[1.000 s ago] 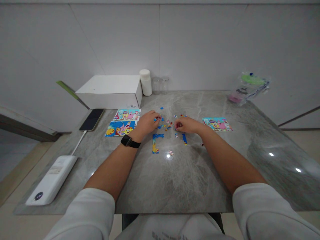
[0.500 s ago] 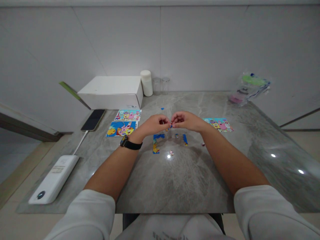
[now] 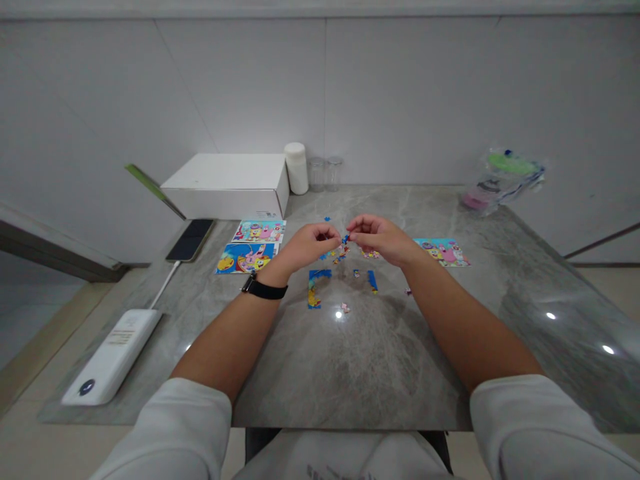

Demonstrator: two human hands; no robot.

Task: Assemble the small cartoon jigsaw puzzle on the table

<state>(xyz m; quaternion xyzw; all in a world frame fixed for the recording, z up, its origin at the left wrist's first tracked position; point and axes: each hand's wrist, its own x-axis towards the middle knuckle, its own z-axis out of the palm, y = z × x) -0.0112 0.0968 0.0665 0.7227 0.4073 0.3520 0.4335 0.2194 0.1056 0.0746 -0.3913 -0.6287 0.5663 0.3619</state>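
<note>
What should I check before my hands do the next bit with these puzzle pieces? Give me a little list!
1. Blue piece held: ok, at the fingertips of the right hand.
2. Left hand gripping it too: cannot tell; its fingertips are very close.
3. Corner section on the table: ok, it looks joined in an L-shape.
4. Blue strip joined to that section: not ok, there is a gap between them.
5. Loose pieces all together: not ok, a pinkish piece lies apart, nearer the body.
6. Picture card visible: ok, beside the left wrist.
</note>
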